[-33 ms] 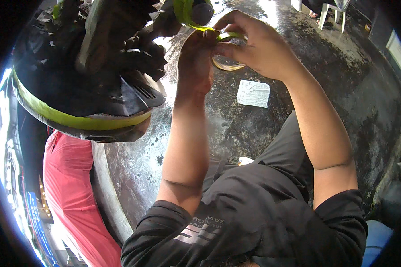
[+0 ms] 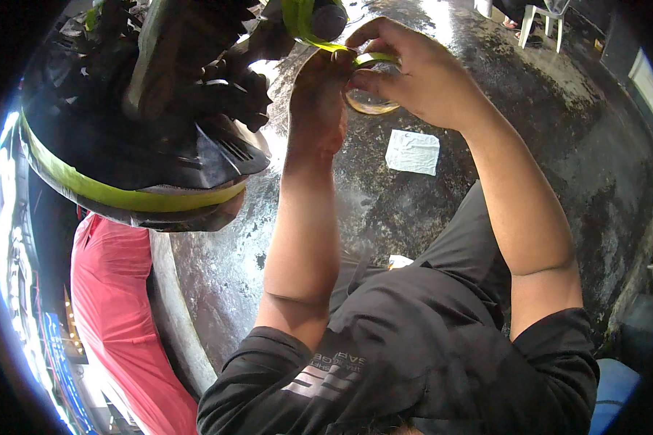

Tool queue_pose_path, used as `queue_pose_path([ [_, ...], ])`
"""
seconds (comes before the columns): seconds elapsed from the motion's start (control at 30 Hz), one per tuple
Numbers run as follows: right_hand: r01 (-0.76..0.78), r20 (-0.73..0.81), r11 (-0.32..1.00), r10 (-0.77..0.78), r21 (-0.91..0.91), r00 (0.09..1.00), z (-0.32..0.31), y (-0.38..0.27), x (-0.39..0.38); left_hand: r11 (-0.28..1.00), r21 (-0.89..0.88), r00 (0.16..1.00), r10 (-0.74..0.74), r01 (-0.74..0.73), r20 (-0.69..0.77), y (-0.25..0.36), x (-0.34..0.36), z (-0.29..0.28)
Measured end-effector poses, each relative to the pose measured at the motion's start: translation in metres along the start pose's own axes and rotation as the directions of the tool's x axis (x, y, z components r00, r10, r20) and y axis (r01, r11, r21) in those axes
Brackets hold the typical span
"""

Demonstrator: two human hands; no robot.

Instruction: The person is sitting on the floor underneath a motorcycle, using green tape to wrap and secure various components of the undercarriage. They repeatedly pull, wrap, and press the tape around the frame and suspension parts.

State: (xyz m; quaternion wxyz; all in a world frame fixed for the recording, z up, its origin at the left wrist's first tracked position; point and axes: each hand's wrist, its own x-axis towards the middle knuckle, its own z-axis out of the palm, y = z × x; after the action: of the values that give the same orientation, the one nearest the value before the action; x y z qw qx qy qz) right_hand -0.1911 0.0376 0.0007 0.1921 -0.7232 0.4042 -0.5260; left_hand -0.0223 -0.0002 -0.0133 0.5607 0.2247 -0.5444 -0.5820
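Observation:
My right hand (image 2: 424,76) curls its fingers and thumb around a roll of yellow-green tape (image 2: 374,109). A strip of that tape (image 2: 301,25) runs from the roll up and left around a dark rounded part at the top edge. Close beside the roll, my left hand (image 2: 318,101) is closed, its fingertips pinching the strip where it meets the roll. Left of it is a dark, bulky machine part (image 2: 123,123), with a yellow-green tape band (image 2: 189,199) along its lower rim. Shadow hides some of my left fingers.
A white cloth or sheet (image 2: 412,152) lies on the stained dark floor beyond my knees. White plastic chair legs (image 2: 544,29) and someone's foot show at the far right. A pink-red cover (image 2: 120,290) hangs at the left; something blue (image 2: 613,395) stands at the lower right.

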Motion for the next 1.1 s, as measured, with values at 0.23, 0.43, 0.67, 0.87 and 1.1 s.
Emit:
queue_pose_path([
  [0.23,0.057,-0.002,0.998,-0.057,-0.041,0.998,-0.008,0.01,0.009,0.98,0.197,1.0,0.0,-0.006,0.03,-0.001,0.003,-0.009],
  [0.43,0.113,0.008,0.985,-0.113,-0.128,0.994,-0.018,0.003,0.019,0.993,0.115,0.999,0.032,-0.035,0.029,-0.003,0.003,0.0],
  [0.67,-0.133,0.163,0.974,0.163,-0.181,0.973,-0.039,-0.031,0.029,1.0,0.024,0.995,0.021,-0.019,-0.095,-0.005,0.006,0.012],
  [0.87,-0.048,0.095,0.971,0.072,-0.235,0.993,-0.047,-0.027,0.018,1.0,-0.008,0.995,-0.002,0.001,-0.103,-0.003,0.009,0.011],
  [1.1,-0.046,0.095,0.974,0.068,-0.221,0.993,-0.051,-0.007,0.032,0.972,0.127,0.956,0.221,-0.199,-0.195,-0.008,0.011,0.001],
])
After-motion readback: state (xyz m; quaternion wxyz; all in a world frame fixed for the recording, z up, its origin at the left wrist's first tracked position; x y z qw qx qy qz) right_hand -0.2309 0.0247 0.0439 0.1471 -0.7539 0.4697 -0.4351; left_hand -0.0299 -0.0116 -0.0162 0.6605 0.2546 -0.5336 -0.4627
